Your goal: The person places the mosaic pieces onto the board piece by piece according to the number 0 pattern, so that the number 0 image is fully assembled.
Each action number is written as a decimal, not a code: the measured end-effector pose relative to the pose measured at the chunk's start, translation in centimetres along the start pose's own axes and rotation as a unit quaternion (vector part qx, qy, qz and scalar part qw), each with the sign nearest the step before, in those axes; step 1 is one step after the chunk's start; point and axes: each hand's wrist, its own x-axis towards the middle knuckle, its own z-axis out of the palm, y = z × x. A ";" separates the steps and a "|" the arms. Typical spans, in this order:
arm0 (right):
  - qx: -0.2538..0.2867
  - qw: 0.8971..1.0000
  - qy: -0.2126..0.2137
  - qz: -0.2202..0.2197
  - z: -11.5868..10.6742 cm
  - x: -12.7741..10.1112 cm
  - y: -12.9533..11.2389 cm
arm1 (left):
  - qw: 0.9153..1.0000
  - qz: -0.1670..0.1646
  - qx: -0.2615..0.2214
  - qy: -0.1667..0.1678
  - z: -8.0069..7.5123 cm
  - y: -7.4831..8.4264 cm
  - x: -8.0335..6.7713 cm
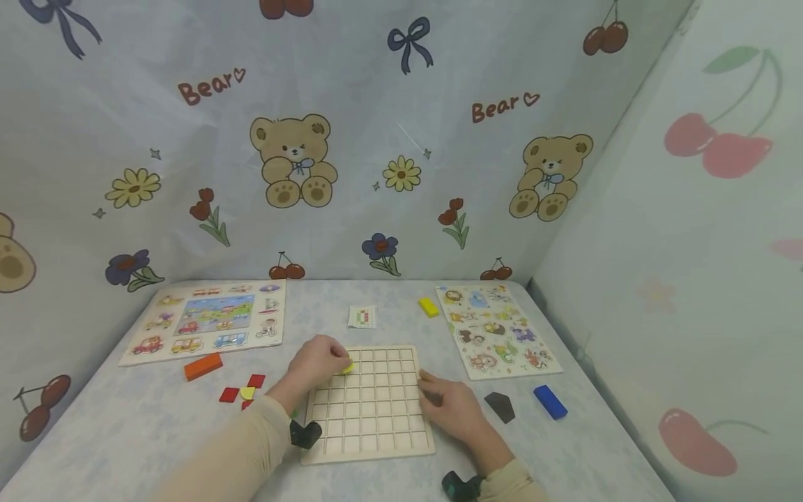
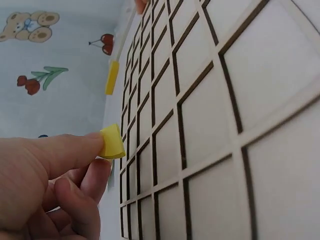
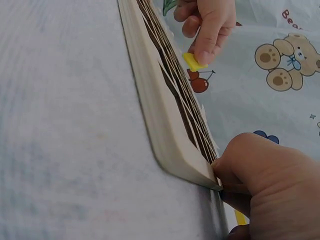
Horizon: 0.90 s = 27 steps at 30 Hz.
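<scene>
While left hand [image 1: 321,360] pinches one yellow piece [image 1: 347,367], right hand [image 1: 453,409] grips one grid board [image 1: 376,425].

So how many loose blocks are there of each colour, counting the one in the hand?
Yellow: 3, the piece pinched in the left hand, the block at the back, and a small one among the red ones
Red: 2 clear ones; a third may peek out by the sleeve
Orange: 1
Blue: 1
Dark brown: 1
Total: 8
</scene>
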 end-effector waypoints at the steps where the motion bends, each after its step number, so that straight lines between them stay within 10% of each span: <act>1: 0.000 1.000 0.001 0.002 0.0 0.0 0.0 | 1.000 0.005 0.002 -0.001 0.2 0.1 0.1; 27: 0.002 1.000 -0.001 0.001 0.0 0.0 0.0 | 0.999 0.031 0.036 -0.002 1.8 0.1 0.3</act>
